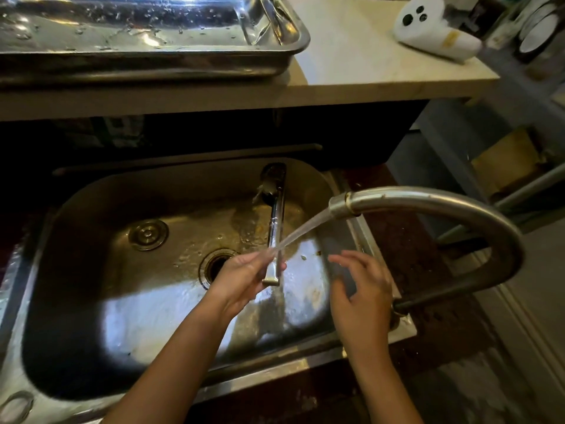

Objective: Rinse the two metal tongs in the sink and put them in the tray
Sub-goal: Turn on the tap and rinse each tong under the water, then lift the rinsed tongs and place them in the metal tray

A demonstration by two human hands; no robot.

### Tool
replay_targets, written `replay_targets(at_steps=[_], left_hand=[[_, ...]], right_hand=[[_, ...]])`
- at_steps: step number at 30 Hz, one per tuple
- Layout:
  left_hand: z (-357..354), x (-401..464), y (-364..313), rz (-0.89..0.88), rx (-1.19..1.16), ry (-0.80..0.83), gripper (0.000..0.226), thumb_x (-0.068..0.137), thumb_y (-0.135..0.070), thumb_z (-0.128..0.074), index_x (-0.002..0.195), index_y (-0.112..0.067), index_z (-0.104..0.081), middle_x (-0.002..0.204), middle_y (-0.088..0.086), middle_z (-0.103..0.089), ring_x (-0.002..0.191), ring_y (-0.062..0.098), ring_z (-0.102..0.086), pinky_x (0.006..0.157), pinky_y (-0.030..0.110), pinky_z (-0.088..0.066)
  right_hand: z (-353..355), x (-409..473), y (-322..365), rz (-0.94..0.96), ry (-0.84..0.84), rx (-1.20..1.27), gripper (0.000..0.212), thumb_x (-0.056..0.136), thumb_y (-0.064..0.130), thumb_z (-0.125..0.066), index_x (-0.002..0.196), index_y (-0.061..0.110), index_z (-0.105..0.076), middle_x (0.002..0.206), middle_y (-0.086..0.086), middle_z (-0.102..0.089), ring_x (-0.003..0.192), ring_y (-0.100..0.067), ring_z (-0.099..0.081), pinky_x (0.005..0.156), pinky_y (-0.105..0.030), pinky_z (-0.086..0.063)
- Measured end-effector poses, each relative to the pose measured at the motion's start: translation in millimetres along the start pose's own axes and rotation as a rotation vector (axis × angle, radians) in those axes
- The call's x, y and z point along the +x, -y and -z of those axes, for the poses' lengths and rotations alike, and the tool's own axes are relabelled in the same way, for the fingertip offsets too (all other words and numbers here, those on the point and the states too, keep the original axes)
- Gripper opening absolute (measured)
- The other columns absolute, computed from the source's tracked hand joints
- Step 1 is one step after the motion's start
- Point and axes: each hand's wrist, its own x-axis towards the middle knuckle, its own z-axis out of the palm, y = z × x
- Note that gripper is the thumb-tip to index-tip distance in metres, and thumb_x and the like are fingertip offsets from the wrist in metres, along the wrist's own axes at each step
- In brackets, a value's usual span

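Gripping tongs [275, 221], left hand [241, 280]

left arm: bare, enters from bottom centre, reaches up and right
left hand [244, 278]: fingers pinched around the near end of the tongs [275, 231], thumb on top, palm turned inward
right arm: bare, enters from bottom right, reaches straight up
right hand [360, 289]: holds nothing, fingers spread and slightly curled, pointing left, blurred
spacing: hands apart, right hand just beside the left
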Motion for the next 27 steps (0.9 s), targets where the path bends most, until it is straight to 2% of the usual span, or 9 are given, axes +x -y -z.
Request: replay_targets(at_steps=[3, 7, 11, 14, 17, 20, 23, 25, 27], left_hand=[[-2.9, -4.4, 2.6, 0.000, -0.023, -0.011, 0.023, 0.085, -0.019, -0.059, 0.075, -0.010, -0.077, 0.074, 0.007, -0.076, 0.070, 0.013, -0.072, 0.056, 0.022, -0.057], [-7.7, -13.3, 2.0, 0.004, -0.045, -0.057, 0.022, 0.088, -0.014, -0.056, 0.076, -0.007, -0.074, 0.072, 0.007, -0.075, 0.066, 0.012, -0.071, 0.057, 0.020, -0.058], [-7.8, -27.2, 1.7, -0.010, -0.037, -0.085, 0.020, 0.088, -0.014, -0.056, 0.094, 0.001, -0.069, 0.079, 0.010, -0.073, 0.067, 0.011, -0.071, 0.055, 0.019, -0.057], [-5.8, -43.5, 0.9, -0.047, 0.009, -0.111, 0.022, 0.087, -0.015, -0.058, 0.097, 0.001, -0.070, 0.081, 0.010, -0.073, 0.069, 0.011, -0.071, 0.051, 0.020, -0.053], [-5.4, -61.1, -0.4, -0.097, 0.059, -0.185, 0.015, 0.085, -0.013, -0.060, 0.083, -0.007, -0.074, 0.078, 0.011, -0.073, 0.070, 0.016, -0.069, 0.048, 0.021, -0.051], [-7.3, -81.3, -4.2, -0.149, 0.131, -0.261, 0.021, 0.083, -0.010, -0.062, 0.068, -0.015, -0.076, 0.069, 0.007, -0.073, 0.065, 0.017, -0.068, 0.045, 0.022, -0.051], [-7.5, -97.6, -10.3, -0.240, 0.377, -0.354, 0.020, 0.080, -0.014, -0.066, 0.064, -0.022, -0.075, 0.055, -0.001, -0.070, 0.053, 0.010, -0.066, 0.050, 0.022, -0.053], [-4.7, -106.6, -17.2, -0.268, 0.490, -0.397, 0.015, 0.078, -0.020, -0.068, 0.064, -0.021, -0.073, 0.054, 0.003, -0.067, 0.048, 0.011, -0.064, 0.053, 0.024, -0.056], [1.8, -114.2, -25.9, -0.255, 0.468, -0.408, 0.019, 0.080, -0.024, -0.066, 0.062, -0.021, -0.071, 0.063, 0.006, -0.072, 0.056, 0.011, -0.068, 0.051, 0.018, -0.055]], right_hand=[[-6.8, -16.7, -0.6, 0.070, -0.033, -0.132, 0.027, 0.070, 0.000, -0.071, 0.090, 0.020, -0.072, 0.103, 0.001, -0.063, 0.103, -0.026, -0.056, 0.097, -0.058, -0.039], [-10.3, -29.6, -7.4, 0.078, -0.007, -0.210, 0.028, 0.068, 0.003, -0.074, 0.090, 0.021, -0.072, 0.106, -0.002, -0.065, 0.105, -0.026, -0.058, 0.104, -0.063, -0.030], [-12.3, -25.4, 0.5, 0.151, -0.067, -0.254, 0.021, 0.077, 0.018, -0.067, 0.097, 0.023, -0.069, 0.111, 0.001, -0.062, 0.112, -0.016, -0.048, 0.106, -0.049, -0.025], [-20.7, -9.9, 20.2, 0.007, 0.156, -0.004, 0.024, 0.085, 0.025, -0.061, 0.108, 0.027, -0.061, 0.109, 0.011, -0.049, 0.105, -0.011, -0.052, 0.093, -0.037, -0.047], [-34.7, 11.2, 35.5, -0.215, 0.418, 0.215, 0.033, 0.086, 0.033, -0.059, 0.118, 0.029, -0.052, 0.100, 0.015, -0.052, 0.086, -0.001, -0.052, 0.074, -0.024, -0.048], [-45.2, 19.1, 52.1, -0.287, 0.516, 0.293, 0.040, 0.086, 0.034, -0.060, 0.121, 0.019, -0.051, 0.085, 0.016, -0.054, 0.082, -0.008, -0.059, 0.073, -0.030, -0.054], [-53.5, 17.3, 67.3, -0.277, 0.538, 0.252, 0.039, 0.085, 0.033, -0.061, 0.119, 0.015, -0.051, 0.089, 0.004, -0.062, 0.081, -0.013, -0.062, 0.071, -0.031, -0.056], [-56.6, 18.6, 76.7, -0.275, 0.544, 0.238, 0.031, 0.087, 0.028, -0.060, 0.114, 0.012, -0.054, 0.098, -0.008, -0.067, 0.084, -0.020, -0.065, 0.071, -0.035, -0.058], [-55.6, 21.9, 83.7, -0.266, 0.585, 0.244, 0.015, 0.089, 0.023, -0.057, 0.097, 0.011, -0.061, 0.091, -0.012, -0.070, 0.077, -0.021, -0.067, 0.066, -0.035, -0.058]])
